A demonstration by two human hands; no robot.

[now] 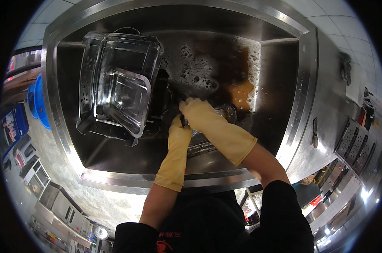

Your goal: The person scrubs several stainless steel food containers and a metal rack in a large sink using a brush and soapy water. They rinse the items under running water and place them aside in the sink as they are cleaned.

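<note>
Both hands wear yellow rubber gloves and are low inside a large stainless steel sink [115,155]. My left hand [179,131] grips the left edge of a rectangular metal pan [203,142], whose far corner shows beyond my right forearm. My right hand [195,110] lies over the pan's upper left part, touching it; its fingers are bent and partly hidden, and whether they hold something cannot be told. To the left, a shallow rectangular metal tray [131,95] leans tilted on larger metal frames [91,76] with cut-out flower patterns.
Foamy water [194,69] and an orange-brown liquid patch [241,93] cover the sink's floor. A steel counter [323,104] on the right bears a small knife-like tool [315,132]. Blue plastic basins [40,101] stand left of the sink. Perforated metal pieces [355,147] stand at the far right.
</note>
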